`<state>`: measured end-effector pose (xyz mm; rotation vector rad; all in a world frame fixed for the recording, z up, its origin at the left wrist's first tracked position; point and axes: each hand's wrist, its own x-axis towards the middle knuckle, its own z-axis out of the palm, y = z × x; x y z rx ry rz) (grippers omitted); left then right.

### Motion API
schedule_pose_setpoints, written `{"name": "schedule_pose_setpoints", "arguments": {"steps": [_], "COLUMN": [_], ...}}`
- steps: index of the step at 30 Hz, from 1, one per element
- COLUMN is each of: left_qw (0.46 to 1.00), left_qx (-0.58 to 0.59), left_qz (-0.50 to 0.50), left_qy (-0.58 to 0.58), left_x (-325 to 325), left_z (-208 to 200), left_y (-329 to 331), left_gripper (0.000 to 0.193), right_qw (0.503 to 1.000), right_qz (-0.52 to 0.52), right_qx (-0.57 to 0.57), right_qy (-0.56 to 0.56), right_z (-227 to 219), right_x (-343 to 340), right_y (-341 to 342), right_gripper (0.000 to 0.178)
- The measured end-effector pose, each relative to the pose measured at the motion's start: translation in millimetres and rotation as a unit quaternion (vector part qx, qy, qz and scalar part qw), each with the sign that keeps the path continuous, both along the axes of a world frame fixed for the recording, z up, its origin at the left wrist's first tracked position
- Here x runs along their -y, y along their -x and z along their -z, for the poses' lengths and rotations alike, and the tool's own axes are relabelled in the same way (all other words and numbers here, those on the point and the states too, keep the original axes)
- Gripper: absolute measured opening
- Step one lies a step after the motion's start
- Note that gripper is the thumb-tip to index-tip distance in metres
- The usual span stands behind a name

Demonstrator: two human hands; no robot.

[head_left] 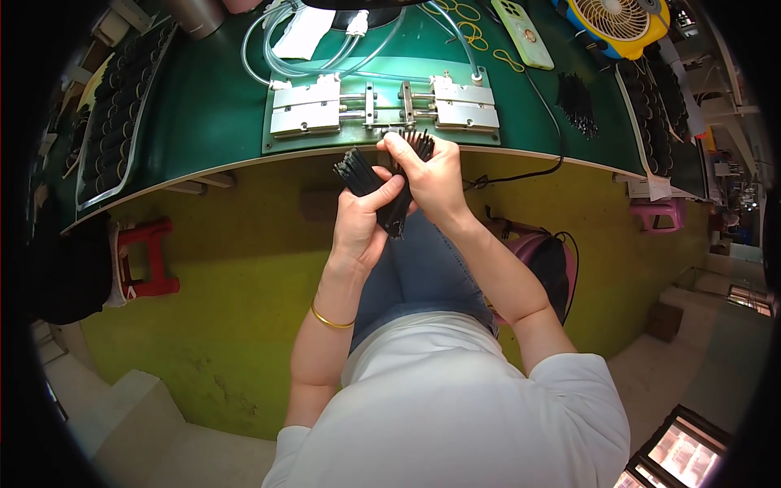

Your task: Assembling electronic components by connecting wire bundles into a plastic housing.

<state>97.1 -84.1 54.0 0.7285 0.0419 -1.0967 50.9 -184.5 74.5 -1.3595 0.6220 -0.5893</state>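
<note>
Just off the front edge of the table, my left hand (362, 221) is closed around a thick bundle of thin black wires (356, 172), whose lower end sticks out beneath the fingers. My right hand (435, 180) grips a smaller bunch of black wires (421, 145) against it, thumb on top. Fingers hide where the two bunches meet. Right beyond my hands, a pneumatic clamping fixture with two silver cylinder blocks (305, 108) facing each other is mounted on a green plate (358, 67).
Clear air hoses (252, 55) loop behind the fixture. Farther right lie yellow rubber bands (508, 59), a green phone (523, 34), a pile of black wires (576, 106) and a yellow-blue fan (616, 20). Trays of black bundles (114, 134) flank both sides. A red stool (150, 259) stands left.
</note>
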Motion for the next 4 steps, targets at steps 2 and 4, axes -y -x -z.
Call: {"name": "schedule_pose_setpoints", "arguments": {"steps": [2, 4], "left_qw": [1.0, 0.999], "left_qx": [0.006, 0.019], "left_qz": [-0.001, -0.005], "left_qy": [-0.01, -0.031], "left_x": [0.3, 1.5], "left_z": [-0.3, -1.4], "left_y": [0.7, 1.7], "left_gripper": [0.009, 0.011], "right_qw": [1.0, 0.999], "right_qz": [0.008, 0.008], "right_qx": [0.006, -0.02], "right_qy": [-0.005, -0.035], "right_z": [1.2, -0.2], "right_x": [-0.3, 0.6], "right_y": [-0.1, 0.2], "right_gripper": [0.015, 0.017]}}
